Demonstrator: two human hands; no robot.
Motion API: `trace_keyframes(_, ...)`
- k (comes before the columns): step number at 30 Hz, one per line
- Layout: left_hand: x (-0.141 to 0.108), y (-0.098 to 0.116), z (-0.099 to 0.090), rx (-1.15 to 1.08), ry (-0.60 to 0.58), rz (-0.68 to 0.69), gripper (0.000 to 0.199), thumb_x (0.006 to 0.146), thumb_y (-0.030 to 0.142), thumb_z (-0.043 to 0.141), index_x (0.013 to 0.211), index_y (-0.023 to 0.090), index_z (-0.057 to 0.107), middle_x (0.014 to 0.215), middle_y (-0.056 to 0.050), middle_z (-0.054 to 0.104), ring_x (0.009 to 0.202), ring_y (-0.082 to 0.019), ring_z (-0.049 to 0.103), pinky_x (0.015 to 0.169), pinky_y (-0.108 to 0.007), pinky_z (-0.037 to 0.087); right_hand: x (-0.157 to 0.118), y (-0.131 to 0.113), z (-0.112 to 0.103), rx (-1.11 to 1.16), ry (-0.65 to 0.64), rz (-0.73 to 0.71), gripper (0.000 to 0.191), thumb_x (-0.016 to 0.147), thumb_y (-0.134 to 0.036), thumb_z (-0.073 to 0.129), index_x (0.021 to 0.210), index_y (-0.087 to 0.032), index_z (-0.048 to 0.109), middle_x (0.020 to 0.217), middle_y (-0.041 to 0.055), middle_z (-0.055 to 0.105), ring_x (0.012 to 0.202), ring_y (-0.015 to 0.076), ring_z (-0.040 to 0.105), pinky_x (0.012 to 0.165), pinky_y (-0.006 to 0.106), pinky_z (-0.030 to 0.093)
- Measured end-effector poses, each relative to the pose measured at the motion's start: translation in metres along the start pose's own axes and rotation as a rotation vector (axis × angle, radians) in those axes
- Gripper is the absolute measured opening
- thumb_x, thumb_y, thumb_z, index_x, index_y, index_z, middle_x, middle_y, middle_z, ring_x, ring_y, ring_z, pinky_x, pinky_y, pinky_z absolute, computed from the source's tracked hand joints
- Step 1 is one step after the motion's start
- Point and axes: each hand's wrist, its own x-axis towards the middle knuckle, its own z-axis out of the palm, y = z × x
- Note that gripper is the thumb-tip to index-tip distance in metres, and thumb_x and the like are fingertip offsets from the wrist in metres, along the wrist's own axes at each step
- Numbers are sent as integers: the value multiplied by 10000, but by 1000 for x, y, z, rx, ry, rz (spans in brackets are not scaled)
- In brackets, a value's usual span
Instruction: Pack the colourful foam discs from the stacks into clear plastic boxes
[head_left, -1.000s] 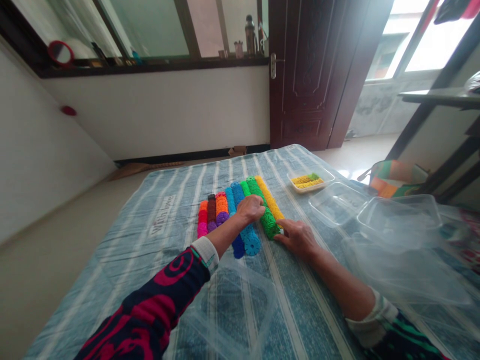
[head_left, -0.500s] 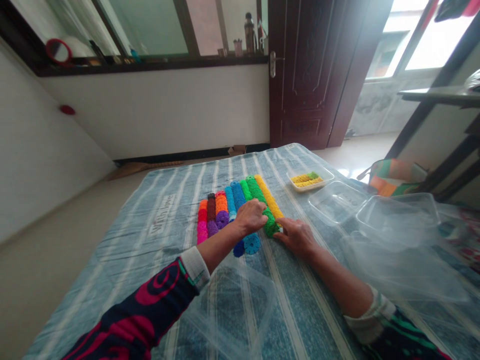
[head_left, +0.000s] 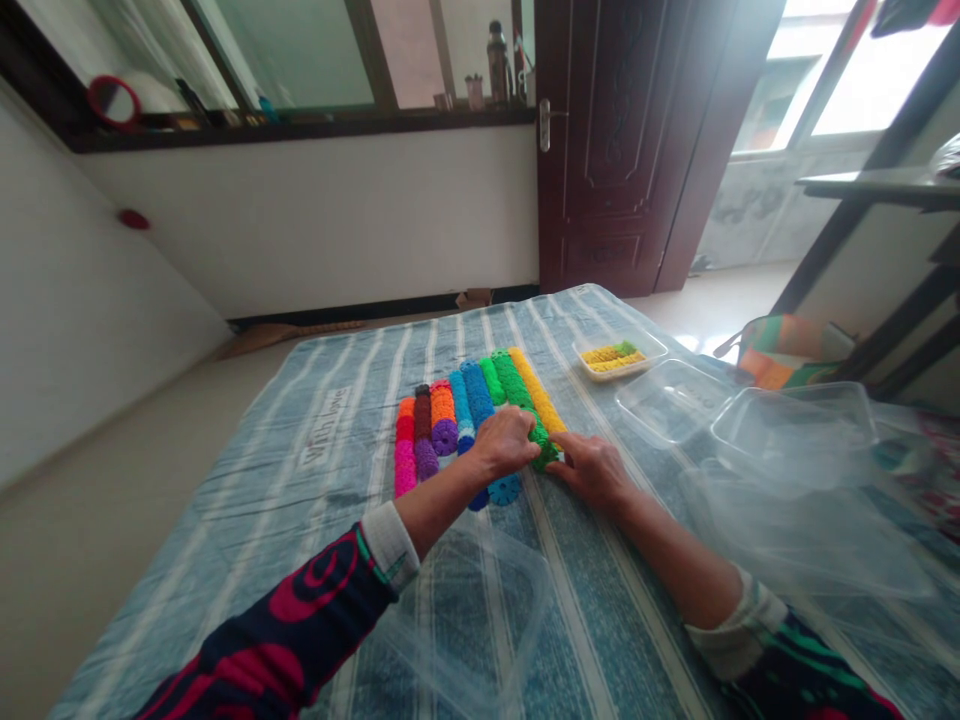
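Touching the green roll [head_left: 513, 380], both hands' fingers [head_left: 531, 447] work near its end.

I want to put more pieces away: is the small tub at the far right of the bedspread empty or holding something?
Holding something: yellow pieces and some green lie inside the clear tub.

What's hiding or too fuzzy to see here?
In the head view:
Left hand: its fingertips are hidden by its knuckles.
Long blue roll of plastic discs: partly covered by that hand.
Right hand: its grip is too small to make out.
Small things on the dark window sill: too blurred to name.
Red-patterned thing: blurred, cut off by the right edge.
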Motion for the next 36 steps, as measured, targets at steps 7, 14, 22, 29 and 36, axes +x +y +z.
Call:
trace_keyframes(7, -9, 8, -1, 9, 13, -12, 177, 746, 193, 612, 896, 174, 703, 918, -68, 683, 932, -223, 649, 783, -277, 489, 2, -5, -8, 6, -63, -10, 360, 849, -274, 643, 1206, -240, 619, 945, 37, 740, 818, 200, 663, 685, 278, 399)
trace_keyframes(14, -13, 6, 1, 1, -4, -5, 221, 761, 210, 604, 952, 163, 704, 955, -82, 681, 929, -221, 653, 783, -271, 490, 1, -6, -5, 12, -40, -30, 280, 854, -243, 631, 1132, -220, 646, 991, 53, 718, 860, 211, 656, 723, 290, 417)
trace_keyframes(22, -12, -2, 1, -2, -51, 65, 258, 715, 332, 651, 910, 168, 690, 919, -85, 672, 893, -251, 651, 733, -290, 494, 1, -5, 0, 95, 49, 13, 212, 769, -191, 665, 980, -205, 655, 934, 40, 651, 765, 173, 599, 665, 268, 414)
trace_keyframes(29, -14, -2, 0, 7, -61, 79, 275, 692, 317, 666, 918, 160, 681, 944, -99, 661, 915, -272, 646, 752, -314, 494, 2, -2, 6, 192, 100, 47, 136, 702, -169, 677, 829, -209, 644, 797, -15, 590, 628, 111, 500, 606, 235, 371)
trace_keyframes(36, -25, -12, -13, -47, -34, 68, 446, 677, 340, 728, 1077, 152, 668, 1034, -107, 659, 987, -275, 628, 821, -320, 486, 3, -1, 7, 322, 130, 55, 129, 670, -146, 689, 772, -197, 630, 718, -34, 563, 580, 102, 476, 577, 229, 374)
